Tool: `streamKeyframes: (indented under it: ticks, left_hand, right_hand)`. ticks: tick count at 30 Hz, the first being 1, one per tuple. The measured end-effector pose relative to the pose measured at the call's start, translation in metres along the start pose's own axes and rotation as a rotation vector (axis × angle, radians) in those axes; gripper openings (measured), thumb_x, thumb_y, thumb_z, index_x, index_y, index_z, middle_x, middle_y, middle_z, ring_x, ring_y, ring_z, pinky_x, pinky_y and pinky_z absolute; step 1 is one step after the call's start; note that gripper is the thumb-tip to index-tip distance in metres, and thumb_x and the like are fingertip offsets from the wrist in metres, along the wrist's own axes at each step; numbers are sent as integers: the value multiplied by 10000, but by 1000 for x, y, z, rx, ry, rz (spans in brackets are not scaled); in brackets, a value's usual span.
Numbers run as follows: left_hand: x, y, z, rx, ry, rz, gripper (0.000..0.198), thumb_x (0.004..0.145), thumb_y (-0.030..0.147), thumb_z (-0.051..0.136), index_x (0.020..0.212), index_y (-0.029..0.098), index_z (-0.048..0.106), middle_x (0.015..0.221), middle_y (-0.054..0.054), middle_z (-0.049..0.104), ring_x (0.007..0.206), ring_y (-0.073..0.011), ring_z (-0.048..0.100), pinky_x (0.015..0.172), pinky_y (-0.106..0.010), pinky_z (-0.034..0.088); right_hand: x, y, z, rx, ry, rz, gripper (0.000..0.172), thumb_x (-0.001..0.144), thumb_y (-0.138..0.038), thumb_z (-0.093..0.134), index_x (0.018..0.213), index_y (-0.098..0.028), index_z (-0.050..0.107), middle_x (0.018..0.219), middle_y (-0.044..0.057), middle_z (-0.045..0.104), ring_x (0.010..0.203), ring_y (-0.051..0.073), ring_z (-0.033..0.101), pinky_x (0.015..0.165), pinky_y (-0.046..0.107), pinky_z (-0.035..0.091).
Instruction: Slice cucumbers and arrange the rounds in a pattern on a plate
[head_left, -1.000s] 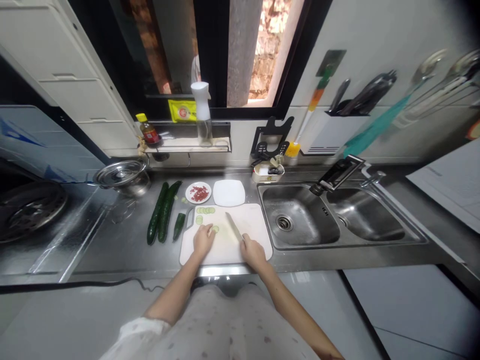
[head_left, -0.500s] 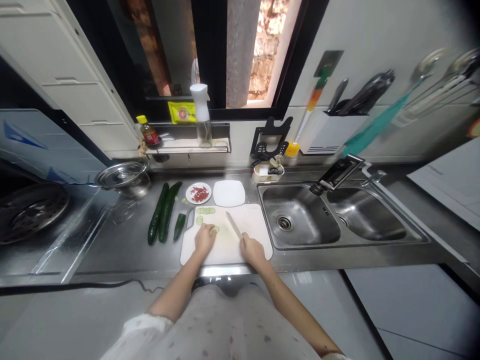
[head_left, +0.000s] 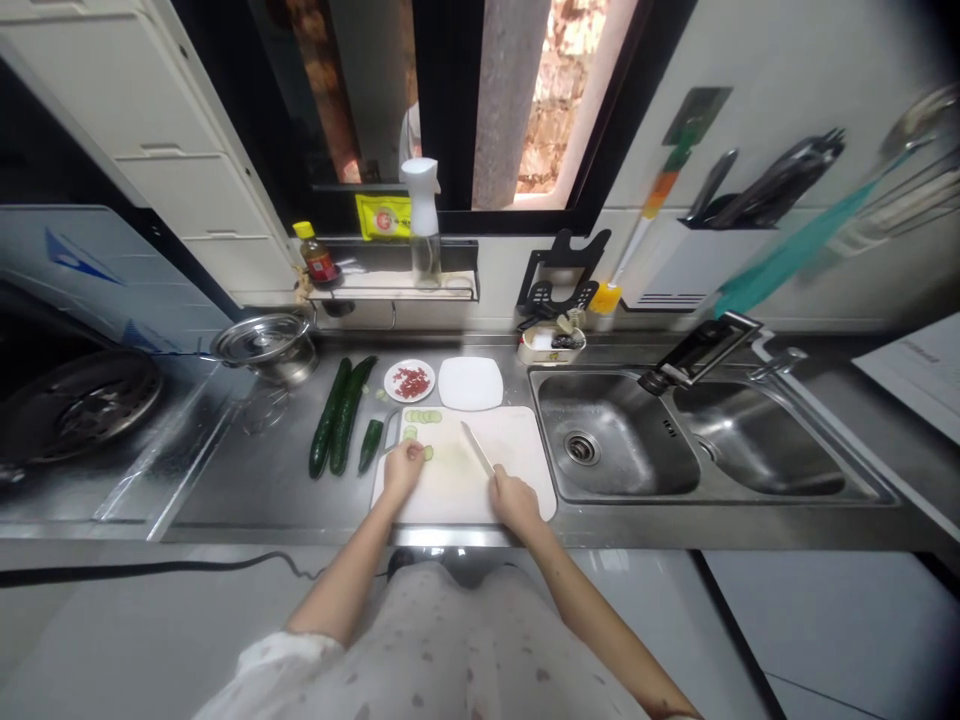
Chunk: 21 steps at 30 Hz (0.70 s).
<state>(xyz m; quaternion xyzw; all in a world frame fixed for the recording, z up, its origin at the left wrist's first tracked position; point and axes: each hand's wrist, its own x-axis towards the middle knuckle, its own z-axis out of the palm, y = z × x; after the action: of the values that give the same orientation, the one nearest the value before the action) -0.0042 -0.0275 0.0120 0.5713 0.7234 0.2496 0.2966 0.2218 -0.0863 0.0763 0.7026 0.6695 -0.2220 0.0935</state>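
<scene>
My left hand [head_left: 404, 470] is over the left half of the white cutting board [head_left: 457, 500], fingers pinched at a pale green cucumber slice [head_left: 428, 453]. In my right hand [head_left: 516, 498] is a knife [head_left: 478, 447], its blade angled up and left above the board. A row of overlapping cucumber slices [head_left: 423, 417] lies along the board's upper left. More slices [head_left: 410, 433] sit just below the row, partly hidden by my left hand. Left of the board lies a cut cucumber piece [head_left: 370, 446], beside two whole cucumbers [head_left: 330, 420].
Behind the board are a plate of chopped red pieces [head_left: 409, 381] and a white square plate [head_left: 471, 383]. A double sink [head_left: 622, 480] with a black faucet [head_left: 697, 350] adjoins on the right. Leftward stand a lidded steel pot [head_left: 268, 347] and a wok [head_left: 90, 400].
My left hand has shifted left across the board, and the cucumber slice at its fingers has moved with it. My right hand still holds the knife. The whole view has shifted slightly.
</scene>
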Motion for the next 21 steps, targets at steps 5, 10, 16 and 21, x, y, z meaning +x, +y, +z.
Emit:
streamKeyframes:
  ticks: [5,10,16,21]
  left_hand:
    - [19,-7,-16,53,55,-53,176,800,253,596,935,196,693,881,-38,716,817,-164,643,729,-234,435]
    - [31,-8,-24,145,48,-74,215,805,234,569,980,222,695,895,-44,718,860,-178,647,757,-245,435]
    - [31,-6,-25,283,46,-101,247,838,251,515,1009,244,693,907,-68,718,861,-202,649,741,-262,430]
    - [31,-6,-22,332,34,-106,271,839,262,513,1046,244,687,924,-86,717,879,-217,648,735,-271,434]
  right_hand:
    - [0,-1,-1,-9,-1,-22,339,972,-242,277,1225,-157,485,929,129,685,883,206,651,714,272,403]
    - [0,-1,0,-19,11,-24,332,977,-241,271,1217,-162,486,927,132,685,871,212,653,708,281,403]
    - [2,-2,-1,-16,-4,-23,322,979,-248,277,1204,-163,491,936,139,685,869,218,654,698,284,398]
    - [2,-2,-2,-26,3,-31,321,977,-239,278,1200,-170,497,935,130,687,882,212,655,705,277,400]
